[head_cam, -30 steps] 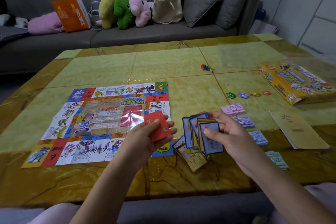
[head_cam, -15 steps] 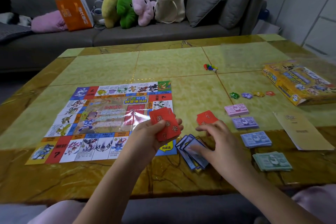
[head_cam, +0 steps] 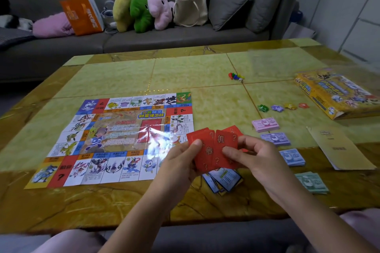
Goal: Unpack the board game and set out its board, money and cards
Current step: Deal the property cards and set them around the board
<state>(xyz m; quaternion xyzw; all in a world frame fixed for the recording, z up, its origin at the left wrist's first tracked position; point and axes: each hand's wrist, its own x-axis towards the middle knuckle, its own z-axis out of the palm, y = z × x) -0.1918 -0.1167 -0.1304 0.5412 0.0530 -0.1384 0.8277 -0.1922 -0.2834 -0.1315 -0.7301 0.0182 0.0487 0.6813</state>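
Red cards (head_cam: 209, 156) fanning out just above the table (head_cam: 123, 201), beside the board (head_cam: 123, 135) | left hand (head_cam: 181, 162) and right hand (head_cam: 261, 156) both pinching them, fingers curling round | I am judging the loose fan risks slipping onto the blue cards (head_cam: 226, 178) underneath, mixing the decks.

**Dim, even room light, one hot spot of glare**

The light is soft and low, and the shadows under both hands are faint. Just left of the left hand (head_cam: 181, 162) fingers (head_cam: 196, 144), a white glare patch washes out the glossy board (head_cam: 115, 129). Beyond the fingertips, a row of small light dots reflects on the polished table (head_cam: 123, 76). The red cards (head_cam: 211, 150) held in both hands read fairly sharp. Far right of the right hand (head_cam: 259, 156), the game box (head_cam: 337, 96) looks smeared. Wide-angle distortion bows the sofa (head_cam: 185, 37) and the table edges.
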